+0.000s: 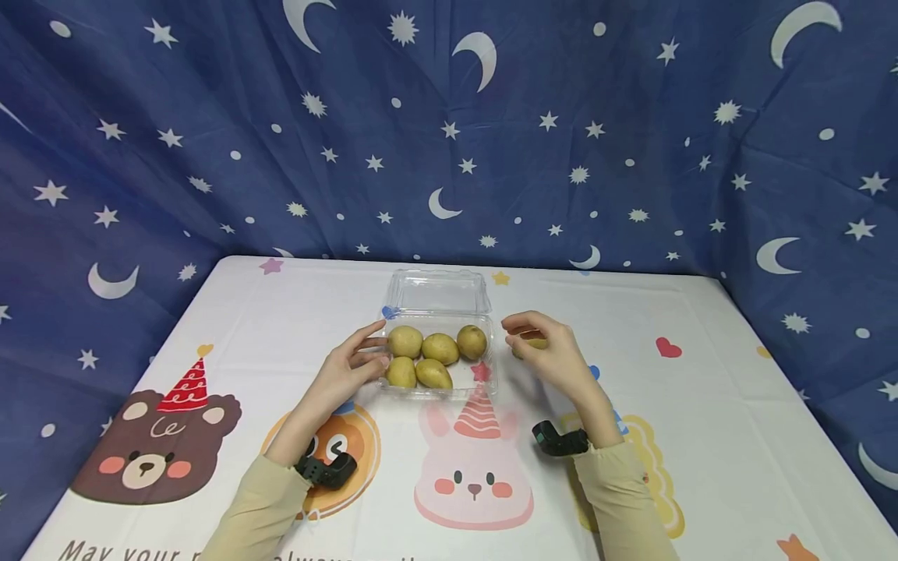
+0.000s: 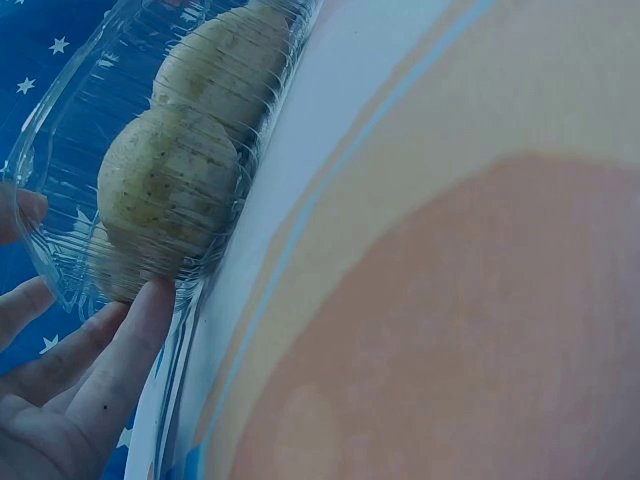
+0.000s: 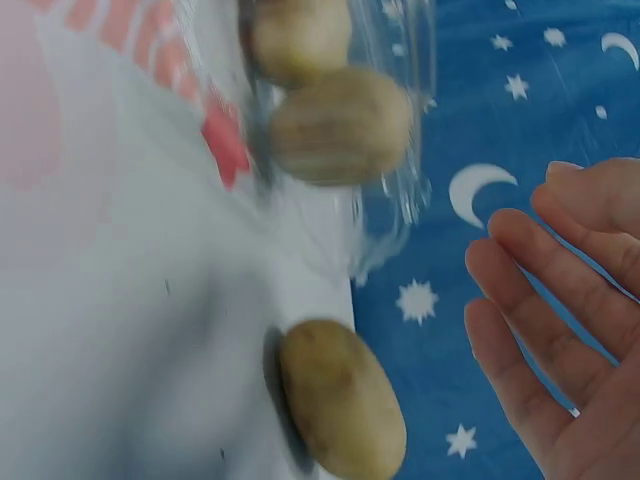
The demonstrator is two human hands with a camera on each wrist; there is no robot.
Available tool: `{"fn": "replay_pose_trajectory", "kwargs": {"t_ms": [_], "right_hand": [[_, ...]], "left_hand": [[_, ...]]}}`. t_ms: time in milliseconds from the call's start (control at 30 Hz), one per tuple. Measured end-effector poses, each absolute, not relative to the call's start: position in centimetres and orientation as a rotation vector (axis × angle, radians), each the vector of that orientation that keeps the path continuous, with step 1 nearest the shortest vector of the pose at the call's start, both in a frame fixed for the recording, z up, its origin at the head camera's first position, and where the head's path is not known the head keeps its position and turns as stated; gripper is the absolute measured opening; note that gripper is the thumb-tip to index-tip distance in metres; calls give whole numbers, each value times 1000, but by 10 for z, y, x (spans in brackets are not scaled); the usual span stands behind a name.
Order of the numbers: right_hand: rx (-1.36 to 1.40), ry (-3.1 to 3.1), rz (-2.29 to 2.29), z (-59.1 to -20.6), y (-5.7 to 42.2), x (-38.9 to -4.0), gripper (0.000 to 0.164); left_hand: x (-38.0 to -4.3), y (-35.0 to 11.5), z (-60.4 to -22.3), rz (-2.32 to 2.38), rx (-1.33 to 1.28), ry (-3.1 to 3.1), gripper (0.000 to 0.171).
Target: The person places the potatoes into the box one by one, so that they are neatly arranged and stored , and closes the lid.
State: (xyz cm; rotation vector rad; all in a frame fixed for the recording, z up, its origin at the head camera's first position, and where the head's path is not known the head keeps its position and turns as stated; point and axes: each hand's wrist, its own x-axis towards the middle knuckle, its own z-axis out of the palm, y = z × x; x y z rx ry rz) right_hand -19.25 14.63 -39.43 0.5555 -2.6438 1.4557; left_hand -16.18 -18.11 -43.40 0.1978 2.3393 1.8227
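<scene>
An open clear plastic container holds several yellowish potatoes, with bare space at its front right corner. My left hand touches the container's left side, its fingers extended. Up close in the left wrist view, the fingertips meet the ridged plastic wall. To the right of the container, my right hand is over a loose potato lying on the table. Its fingers are spread and relaxed, apart from that potato in the right wrist view.
The container's hinged lid lies back behind it. A white cloth printed with cartoon animals covers the table. A dark blue curtain with moons and stars hangs along the table's far side.
</scene>
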Motion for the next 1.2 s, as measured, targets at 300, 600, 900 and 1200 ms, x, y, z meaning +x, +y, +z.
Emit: {"fn": "replay_pose_trajectory", "kwargs": {"t_ms": [300, 600, 900, 1200], "right_hand": [[473, -2595, 1476, -398, 169, -197, 27], [427, -2617, 1421, -407, 182, -207, 33], [407, -2734, 1444, -421, 191, -215, 45], [413, -2807, 1438, -429, 194, -220, 54]], "left_hand": [[-161, -183, -436, 1814, 190, 2349, 63], [-161, -183, -435, 1808, 181, 2363, 63], [-161, -183, -437, 1798, 190, 2371, 64], [-162, -182, -437, 1819, 195, 2350, 64]]}}
